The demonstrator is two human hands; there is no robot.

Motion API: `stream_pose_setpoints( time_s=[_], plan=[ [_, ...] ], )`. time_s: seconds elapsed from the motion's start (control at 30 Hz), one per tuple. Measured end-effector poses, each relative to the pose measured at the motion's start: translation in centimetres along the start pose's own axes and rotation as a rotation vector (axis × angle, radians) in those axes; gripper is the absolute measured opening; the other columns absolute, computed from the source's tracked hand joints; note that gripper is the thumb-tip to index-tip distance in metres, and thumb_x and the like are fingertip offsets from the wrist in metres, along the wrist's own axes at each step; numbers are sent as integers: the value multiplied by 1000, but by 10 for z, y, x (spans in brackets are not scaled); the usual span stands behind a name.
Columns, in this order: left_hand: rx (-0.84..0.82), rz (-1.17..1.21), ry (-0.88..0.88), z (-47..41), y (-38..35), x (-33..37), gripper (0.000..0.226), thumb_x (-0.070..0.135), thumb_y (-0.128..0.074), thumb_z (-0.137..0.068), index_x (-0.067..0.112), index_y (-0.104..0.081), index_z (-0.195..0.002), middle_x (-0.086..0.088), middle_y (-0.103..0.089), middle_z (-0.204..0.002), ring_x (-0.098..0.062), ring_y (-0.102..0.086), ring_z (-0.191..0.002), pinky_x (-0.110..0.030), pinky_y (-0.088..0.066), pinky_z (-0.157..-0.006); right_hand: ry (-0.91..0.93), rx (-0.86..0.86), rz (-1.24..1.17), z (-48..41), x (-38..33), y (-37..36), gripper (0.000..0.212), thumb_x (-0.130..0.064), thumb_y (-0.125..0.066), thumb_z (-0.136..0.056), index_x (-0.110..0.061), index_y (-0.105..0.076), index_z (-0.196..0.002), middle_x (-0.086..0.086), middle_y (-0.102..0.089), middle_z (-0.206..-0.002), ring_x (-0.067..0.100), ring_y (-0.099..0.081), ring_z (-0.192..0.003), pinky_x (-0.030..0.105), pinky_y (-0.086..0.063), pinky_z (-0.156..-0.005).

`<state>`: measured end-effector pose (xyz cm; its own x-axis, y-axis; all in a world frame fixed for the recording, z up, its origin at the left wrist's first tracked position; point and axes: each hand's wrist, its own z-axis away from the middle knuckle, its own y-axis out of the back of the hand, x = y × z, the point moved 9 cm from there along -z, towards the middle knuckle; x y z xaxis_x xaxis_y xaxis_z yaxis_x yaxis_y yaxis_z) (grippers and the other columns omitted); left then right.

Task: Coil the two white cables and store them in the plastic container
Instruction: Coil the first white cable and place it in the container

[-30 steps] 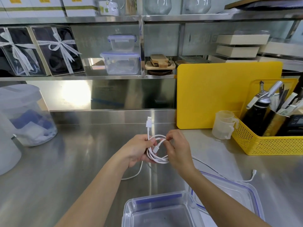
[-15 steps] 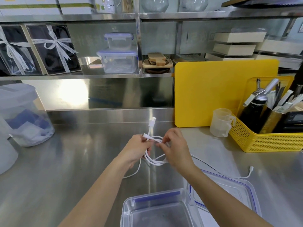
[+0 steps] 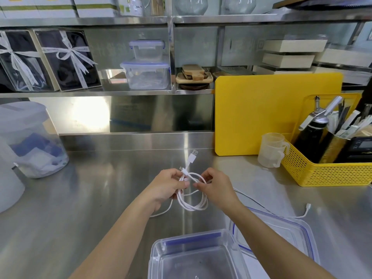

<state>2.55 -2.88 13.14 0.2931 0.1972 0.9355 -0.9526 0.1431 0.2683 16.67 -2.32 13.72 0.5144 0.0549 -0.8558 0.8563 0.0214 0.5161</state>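
A coiled white cable [image 3: 194,206] hangs in loops between my hands above the steel counter. My left hand [image 3: 168,187] grips the left side of the coil, and its USB plug [image 3: 192,157] sticks up behind. My right hand [image 3: 216,187] pinches the coil's right side. A second white cable [image 3: 281,213] lies loose on the counter, running right to a small plug. The open clear plastic container [image 3: 193,256] stands at the near edge below my arms, with nothing visible in it. Its blue-trimmed lid [image 3: 285,232] lies beside it on the right.
A yellow cutting board [image 3: 275,111] leans against the back wall. A yellow basket [image 3: 330,170] of utensils and a clear measuring cup [image 3: 271,150] stand at the right. A lidded translucent tub [image 3: 30,141] sits at the left. Shelves above hold boxes and containers.
The coil has loosened into wider loops hanging lower. My right hand has shifted slightly right along the coil, while the left keeps its grip.
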Motion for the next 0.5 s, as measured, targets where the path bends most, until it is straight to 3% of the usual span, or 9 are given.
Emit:
stream_pose_setpoints(
  time_s=[0.17, 0.33, 0.5],
  plan=[
    [-35, 79, 102, 9, 2, -19, 10, 4, -65, -83, 8, -66, -92, -5, -65, -70, -11, -60, -56, -23, -50, -58, -9, -49, 17, 7, 3, -8, 16, -19, -71, -78, -17, -55, -81, -6, -55, -70, 6, -50, -61, 16, -38, -53],
    [-80, 111, 211, 27, 1, -41, 6, 4, -65, -84, 8, -66, -87, -5, -66, -73, -11, -64, -57, -22, -53, -50, 2, -208, 98, 20, 8, -25, 14, -19, -70, -78, -16, -57, -81, -5, -55, -69, 7, -49, -61, 19, -40, -57],
    [-118, 27, 246, 47, -4, -57, 11, -1, -65, -82, 8, -62, -89, -2, -60, -72, -9, -61, -53, -23, -55, -51, -8, -353, 76, 39, 15, -39, 18, -14, -72, -74, -15, -55, -69, -1, -55, -64, 16, -51, -61, 34, -48, -63]
  ],
)
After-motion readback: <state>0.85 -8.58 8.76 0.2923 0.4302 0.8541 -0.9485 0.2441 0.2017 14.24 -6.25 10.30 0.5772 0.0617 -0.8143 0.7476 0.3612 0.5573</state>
